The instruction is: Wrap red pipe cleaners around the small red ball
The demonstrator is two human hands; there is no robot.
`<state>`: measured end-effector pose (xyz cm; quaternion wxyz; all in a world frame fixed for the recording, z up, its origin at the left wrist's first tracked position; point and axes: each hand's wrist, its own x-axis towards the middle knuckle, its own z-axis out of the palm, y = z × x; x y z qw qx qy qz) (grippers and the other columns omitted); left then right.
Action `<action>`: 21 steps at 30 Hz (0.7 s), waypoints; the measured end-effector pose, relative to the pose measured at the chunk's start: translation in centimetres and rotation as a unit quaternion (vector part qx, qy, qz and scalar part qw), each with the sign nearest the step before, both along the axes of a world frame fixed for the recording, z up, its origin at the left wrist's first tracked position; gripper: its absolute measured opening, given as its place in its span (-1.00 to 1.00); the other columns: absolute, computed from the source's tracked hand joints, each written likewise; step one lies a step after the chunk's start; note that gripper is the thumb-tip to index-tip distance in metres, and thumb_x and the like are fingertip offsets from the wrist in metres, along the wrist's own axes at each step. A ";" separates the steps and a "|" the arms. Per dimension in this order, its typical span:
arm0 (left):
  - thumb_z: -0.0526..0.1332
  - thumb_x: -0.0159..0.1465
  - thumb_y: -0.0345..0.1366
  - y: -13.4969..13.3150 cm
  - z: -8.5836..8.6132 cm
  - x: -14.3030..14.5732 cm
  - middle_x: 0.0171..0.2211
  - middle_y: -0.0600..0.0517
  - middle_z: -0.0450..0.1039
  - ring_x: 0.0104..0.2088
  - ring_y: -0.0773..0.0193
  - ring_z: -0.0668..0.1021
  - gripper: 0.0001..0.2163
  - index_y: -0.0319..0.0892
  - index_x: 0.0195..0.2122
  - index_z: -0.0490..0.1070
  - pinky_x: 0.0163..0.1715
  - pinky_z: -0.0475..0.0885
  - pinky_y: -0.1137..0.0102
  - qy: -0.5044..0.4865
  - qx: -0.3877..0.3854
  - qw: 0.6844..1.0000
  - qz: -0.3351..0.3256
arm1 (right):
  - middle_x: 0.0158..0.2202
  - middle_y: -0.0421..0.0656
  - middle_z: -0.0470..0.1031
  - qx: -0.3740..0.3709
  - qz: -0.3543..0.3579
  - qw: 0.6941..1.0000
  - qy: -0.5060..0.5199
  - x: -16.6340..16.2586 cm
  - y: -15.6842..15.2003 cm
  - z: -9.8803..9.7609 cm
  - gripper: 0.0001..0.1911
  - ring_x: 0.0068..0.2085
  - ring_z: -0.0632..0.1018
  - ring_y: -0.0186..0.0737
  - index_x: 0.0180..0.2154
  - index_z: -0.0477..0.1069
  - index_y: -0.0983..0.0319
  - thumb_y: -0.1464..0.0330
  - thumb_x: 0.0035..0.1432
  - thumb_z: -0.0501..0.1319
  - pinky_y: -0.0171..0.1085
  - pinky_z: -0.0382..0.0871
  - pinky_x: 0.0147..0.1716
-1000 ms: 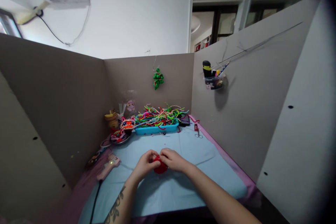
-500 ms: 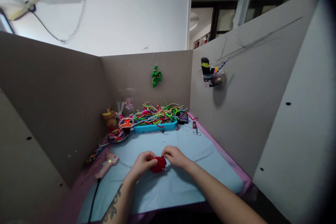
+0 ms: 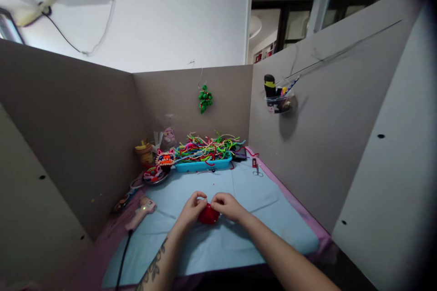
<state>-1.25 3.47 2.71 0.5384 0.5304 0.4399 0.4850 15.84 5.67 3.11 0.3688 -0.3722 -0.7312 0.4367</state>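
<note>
A small red fuzzy piece [image 3: 209,215], rounded and seemingly made of pipe cleaner, is held just above the blue cloth [image 3: 235,245]. My left hand [image 3: 194,209] pinches its upper left edge between thumb and fingers. On the other side, my right hand [image 3: 228,205] has its thumb and fingertips closed on the top right edge. The fingertips of both hands are close together, and they hide part of the piece's upper rim.
Behind the hands stands a blue tray [image 3: 205,164] heaped with colourful pipe cleaners [image 3: 211,148]. A pink glue gun [image 3: 141,213] with a cord lies left. Small scissors [image 3: 257,172] lie at the right. A bowl [image 3: 156,179] holds finished-looking pieces. Grey partitions [image 3: 191,95] surround the table.
My left hand has shifted up to the piece's top edge, its fingers nearer my right fingertips. The red piece now shows more of its front face. The view has shifted slightly.
</note>
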 end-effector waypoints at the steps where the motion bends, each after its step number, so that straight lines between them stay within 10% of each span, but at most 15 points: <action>1: 0.33 -0.01 -0.05 0.1 -0.1 0.1 -0.72 0.26 0.24 -0.73 0.47 0.22 -0.62 -0.15 -0.32 0.24 -0.67 0.06 0.54 -0.005 -0.003 1.000 -0.001 | -0.57 -0.25 0.38 0.027 -0.007 1.000 -0.014 0.0 -0.1 0.1 -0.89 -0.50 0.36 -0.35 -0.52 0.46 0.26 0.44 -0.03 0.17 -0.38 0.18 -0.48; 8: 0.32 -0.06 -0.33 0.2 -0.1 -0.3 -0.74 0.32 0.20 -0.76 0.50 0.19 -0.66 -0.11 -0.32 0.18 -0.69 0.02 0.58 -0.012 -0.006 1.000 -0.024 | -0.53 -0.25 0.38 0.098 -0.011 0.995 -0.030 -0.1 -0.7 0.3 -0.88 -0.44 0.38 -0.34 -0.56 0.43 0.24 0.50 -0.07 0.15 -0.37 0.18 -0.42; 12: 0.39 -0.03 -0.25 0.7 0.4 -0.7 -0.55 0.12 0.47 -0.54 0.34 0.49 -0.59 -0.13 -0.20 0.26 -0.50 0.31 0.49 -0.065 0.003 0.997 0.041 | -0.65 -0.30 0.30 -0.031 -0.042 0.993 0.110 -0.3 0.4 0.0 -0.86 -0.56 0.30 -0.38 -0.60 0.35 0.23 0.36 -0.06 0.19 -0.38 0.13 -0.54; 16: 0.45 -0.06 -0.20 1.2 0.0 0.1 -0.03 -0.18 0.48 -0.10 0.11 0.55 -0.37 -0.10 0.03 0.26 -0.14 0.38 0.31 -0.168 -0.018 0.979 0.115 | -0.74 -0.38 0.20 -0.199 -0.129 0.923 0.304 -1.0 1.9 -0.5 -0.70 -0.70 0.15 -0.46 -0.58 0.27 0.21 0.15 -0.11 0.27 -0.41 -0.05 -0.68; 21: 0.45 -0.03 -0.32 1.5 -1.2 2.1 -0.21 -0.14 0.56 -0.23 0.16 0.61 -0.35 -0.18 0.07 0.23 -0.20 0.43 0.35 -0.271 -0.051 0.959 0.061 | -0.64 -0.32 0.37 -0.250 -0.100 0.872 0.409 -2.5 2.1 -1.2 -0.64 -0.64 0.30 -0.45 -0.50 0.33 0.24 0.15 -0.24 0.39 -0.43 0.16 -0.61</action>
